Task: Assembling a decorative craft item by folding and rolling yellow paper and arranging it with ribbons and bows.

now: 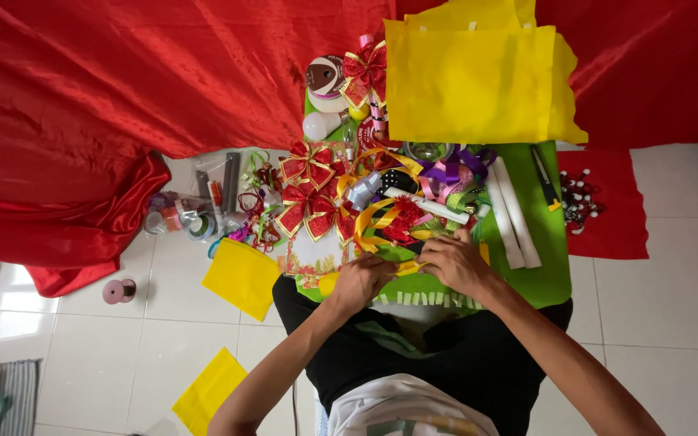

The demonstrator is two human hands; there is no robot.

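My left hand (359,282) and my right hand (456,263) meet over the front of a small green table (555,266). Both pinch a strip of yellow ribbon (407,267) stretched between them. Just beyond my fingers lie loops of gold ribbon (369,224) with a red tinsel centre (401,222). Red and gold bows (310,192) sit to the left of that. A white glue stick (434,207) lies across the pile.
Yellow fabric bags (470,77) cover the table's far end. White rolled tubes (513,218) lie at the right. Purple ribbon (446,171), a light bulb (319,124) and tape rolls crowd the middle. Yellow sheets (241,276) and a pink spool (116,291) lie on the tiled floor. Red cloth (123,89) drapes behind.
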